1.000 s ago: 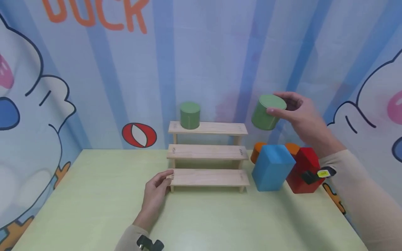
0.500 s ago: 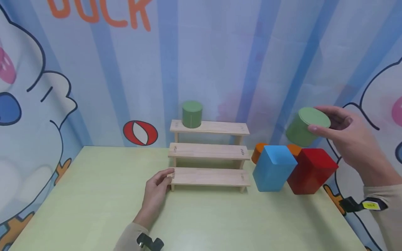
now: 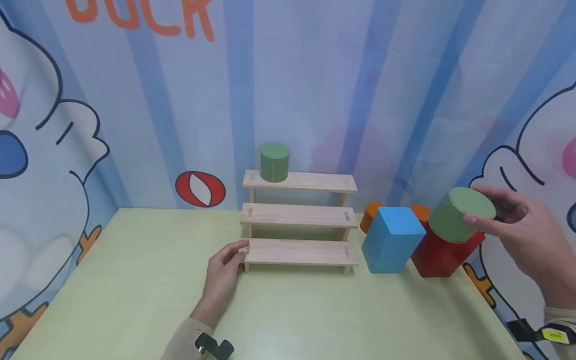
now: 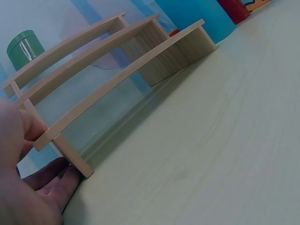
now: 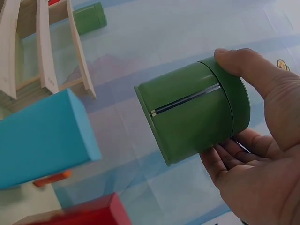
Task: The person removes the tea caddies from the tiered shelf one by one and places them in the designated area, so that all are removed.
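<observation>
My right hand (image 3: pixel 524 235) grips a green lidded round tin (image 5: pixel 187 112) between thumb and fingers. In the head view the tin is slightly tilted in front of the upper part of the red box (image 3: pixel 443 257); whether they touch cannot be told. My left hand (image 3: pixel 225 270) holds the left end of the lowest step of a three-tier wooden shelf (image 3: pixel 301 251), its fingers about the plank's end and leg in the left wrist view. A second green tin (image 3: pixel 274 162) stands upright on the top tier, near its left end.
A tall blue box (image 3: pixel 393 242) stands just right of the shelf, beside the red box. Two orange round things, one an orange cylinder (image 3: pixel 370 217), are partly hidden behind them. A printed fabric backdrop (image 3: pixel 301 90) rises behind the pale green table (image 3: pixel 148 280).
My right hand has carried the green tin rightward and then down, from beside the shelf's top tier to the red box. The left hand has stayed at the shelf.
</observation>
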The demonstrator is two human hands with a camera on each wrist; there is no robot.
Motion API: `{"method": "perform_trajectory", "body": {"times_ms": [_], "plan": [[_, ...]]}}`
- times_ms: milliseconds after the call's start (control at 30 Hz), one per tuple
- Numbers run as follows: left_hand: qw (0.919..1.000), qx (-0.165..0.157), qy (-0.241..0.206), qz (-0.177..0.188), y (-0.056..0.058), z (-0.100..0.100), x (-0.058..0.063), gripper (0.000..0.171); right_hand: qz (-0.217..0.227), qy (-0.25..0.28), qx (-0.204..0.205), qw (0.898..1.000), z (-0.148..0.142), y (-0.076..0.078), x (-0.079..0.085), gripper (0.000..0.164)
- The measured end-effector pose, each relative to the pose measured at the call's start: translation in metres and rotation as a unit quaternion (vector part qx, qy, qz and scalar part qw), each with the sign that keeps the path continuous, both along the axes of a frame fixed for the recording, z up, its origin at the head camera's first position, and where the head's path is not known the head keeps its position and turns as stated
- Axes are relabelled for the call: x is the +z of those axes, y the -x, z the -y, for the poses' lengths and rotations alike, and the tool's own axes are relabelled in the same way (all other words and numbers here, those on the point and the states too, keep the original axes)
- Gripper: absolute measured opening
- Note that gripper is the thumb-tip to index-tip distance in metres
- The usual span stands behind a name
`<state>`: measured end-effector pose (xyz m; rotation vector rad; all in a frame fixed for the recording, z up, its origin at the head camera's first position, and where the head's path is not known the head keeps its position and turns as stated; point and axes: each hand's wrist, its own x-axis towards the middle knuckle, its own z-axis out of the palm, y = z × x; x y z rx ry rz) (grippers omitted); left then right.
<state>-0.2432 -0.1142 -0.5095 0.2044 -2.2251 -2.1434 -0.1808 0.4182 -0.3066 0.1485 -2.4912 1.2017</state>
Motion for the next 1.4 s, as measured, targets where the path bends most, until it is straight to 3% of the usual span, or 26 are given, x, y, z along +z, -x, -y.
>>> {"method": "perform_trajectory", "body": {"times_ms": [233, 533, 700, 900, 1033, 1233, 1400], "plan": [[0.9999, -0.004, -0.010, -0.003, -0.001, 0.001, 0.001, 0.033, 0.013, -0.005, -0.021, 1.000, -0.016, -0.017, -0.032, 0.059], [1.0000, -0.001, -0.007, 0.000, -0.003, 0.003, 0.003, 0.034, 0.052, 0.034, -0.023, 0.998, -0.034, -0.032, -0.073, 0.056], [1.0000, 0.000, -0.008, 0.005, -0.003, 0.002, 0.004, 0.034, 0.087, 0.024, -0.060, 0.994, -0.043, -0.035, -0.095, 0.058], [0.9998, -0.001, -0.016, 0.008, -0.002, 0.000, 0.004, 0.034, 0.158, 0.009, -0.113, 0.981, -0.055, -0.037, -0.113, 0.077], [0.9998, -0.004, -0.017, 0.008, -0.003, 0.000, 0.004, 0.035, 0.190, 0.000, -0.126, 0.974, -0.062, -0.039, -0.125, 0.090], [0.9998, -0.004, -0.015, 0.009, -0.003, 0.002, 0.005, 0.035, 0.205, 0.001, -0.119, 0.972, -0.067, -0.040, -0.144, 0.091], [0.9998, -0.004, -0.015, 0.012, -0.003, 0.001, 0.005, 0.035, 0.239, 0.012, -0.111, 0.965, -0.064, -0.038, -0.151, 0.097]]}}
